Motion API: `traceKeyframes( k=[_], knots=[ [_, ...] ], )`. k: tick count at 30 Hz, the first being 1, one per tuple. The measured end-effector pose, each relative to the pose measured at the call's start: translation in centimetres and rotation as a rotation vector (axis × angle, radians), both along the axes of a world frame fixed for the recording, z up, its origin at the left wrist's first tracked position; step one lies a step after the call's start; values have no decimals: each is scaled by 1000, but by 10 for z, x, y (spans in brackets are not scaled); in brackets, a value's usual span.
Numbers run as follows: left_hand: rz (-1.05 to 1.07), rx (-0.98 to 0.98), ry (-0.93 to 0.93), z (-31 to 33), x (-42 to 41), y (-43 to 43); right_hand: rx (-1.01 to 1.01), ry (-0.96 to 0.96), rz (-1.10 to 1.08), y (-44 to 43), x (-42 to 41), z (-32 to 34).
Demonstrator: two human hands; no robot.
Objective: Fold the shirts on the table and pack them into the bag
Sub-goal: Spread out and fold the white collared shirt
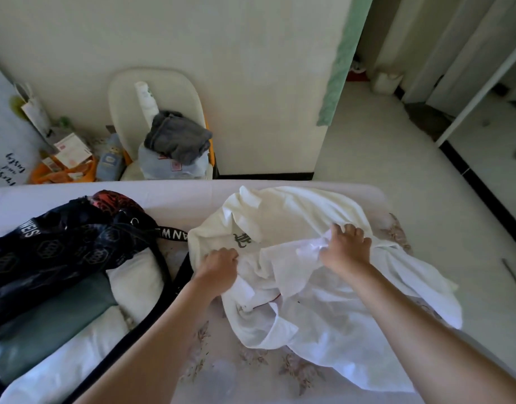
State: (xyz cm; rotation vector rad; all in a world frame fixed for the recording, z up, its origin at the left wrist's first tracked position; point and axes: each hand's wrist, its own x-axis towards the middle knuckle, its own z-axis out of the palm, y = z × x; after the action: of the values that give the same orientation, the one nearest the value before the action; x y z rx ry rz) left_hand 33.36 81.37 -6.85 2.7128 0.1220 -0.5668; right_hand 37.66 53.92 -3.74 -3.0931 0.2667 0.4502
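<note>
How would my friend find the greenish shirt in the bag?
Find the dark patterned bag lying open on the left side of the table. Inside it, the grey-green shirt lies folded between two white pieces. It is the only coloured one there.

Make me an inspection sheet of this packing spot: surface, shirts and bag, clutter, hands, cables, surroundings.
Surface: table under a pale flowered cloth.
Job's things: white shirts in a crumpled heap, not folded; dark bag open on the left, with folded clothes inside.
Clutter: boxes on the floor behind the table.
Hands: left hand and right hand each grip the white shirts.
Cables: nothing seen.
Surroundings: chair against the wall with a grey garment on it; pale floor on the right.
</note>
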Motion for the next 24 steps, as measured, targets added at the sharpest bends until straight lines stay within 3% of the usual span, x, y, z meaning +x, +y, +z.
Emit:
traceKeyframes(
  k=[1,3,5,7,12,16,18,21,24],
  knots=[
    [21,-117,6,6,-3,-2,31,16,72,7,-6,5],
    [5,-266,-44,23,-9,-8,280,-35,305,30,-19,16],
    [-56,-310,-137,46,-15,-11,511,-7,485,59,-34,31],
    [-114,-312,-190,70,-21,-11,545,-4,558,81,-44,41],
    [-63,-575,-97,99,-33,12,729,-62,321,89,-55,75],
    [-177,-444,53,93,-46,23,772,-247,220,79,-65,106],
    [-77,-484,-15,102,-53,17,774,-316,204,73,-72,124],
    [38,-383,-295,136,-60,11,644,-368,216,60,-82,154],
    [80,-438,-485,182,-58,7,623,-405,249,49,-90,188]
  ],
)
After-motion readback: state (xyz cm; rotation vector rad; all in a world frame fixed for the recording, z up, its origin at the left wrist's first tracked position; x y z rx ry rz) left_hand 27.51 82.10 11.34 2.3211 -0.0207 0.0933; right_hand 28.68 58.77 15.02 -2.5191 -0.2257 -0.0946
